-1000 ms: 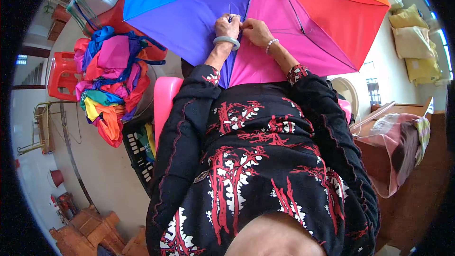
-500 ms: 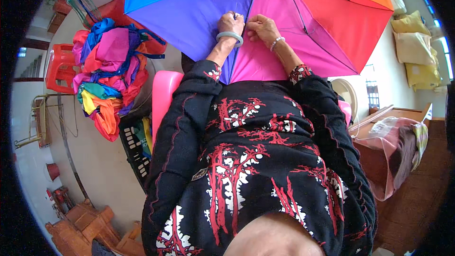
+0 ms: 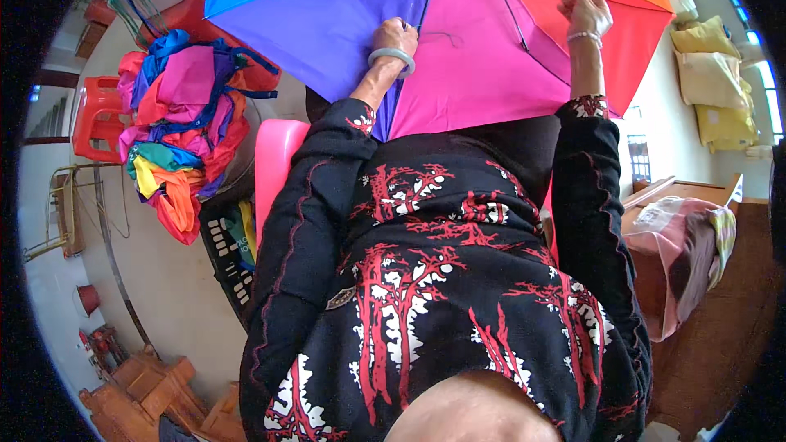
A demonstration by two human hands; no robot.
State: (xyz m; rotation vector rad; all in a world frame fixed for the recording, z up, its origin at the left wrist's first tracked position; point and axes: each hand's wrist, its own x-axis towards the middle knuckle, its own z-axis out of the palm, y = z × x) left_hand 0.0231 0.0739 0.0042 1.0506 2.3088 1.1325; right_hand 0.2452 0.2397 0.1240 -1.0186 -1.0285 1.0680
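An open rainbow umbrella canopy (image 3: 467, 49) with blue, purple, pink, red and orange panels lies in front of me. My left hand (image 3: 396, 35), with a grey bangle on the wrist, pinches the seam between the purple and pink panels. My right hand (image 3: 583, 10), wearing a beaded bracelet, is raised as a closed fist at the seam between the pink and red panels; a thin thread seems to run from it, too fine to be sure. Black sleeves with a red and white tree pattern cover both arms.
A heap of bright folded umbrella fabric (image 3: 182, 123) lies at left above a black crate (image 3: 228, 255). A pink plastic chair (image 3: 274, 164) is under me. A red stool (image 3: 97, 119) stands far left. A wooden table (image 3: 679, 196) with a bag stands right.
My right hand has pulled away from the left hand, moving up and to the right across the pink panel. The left hand stays on the seam.
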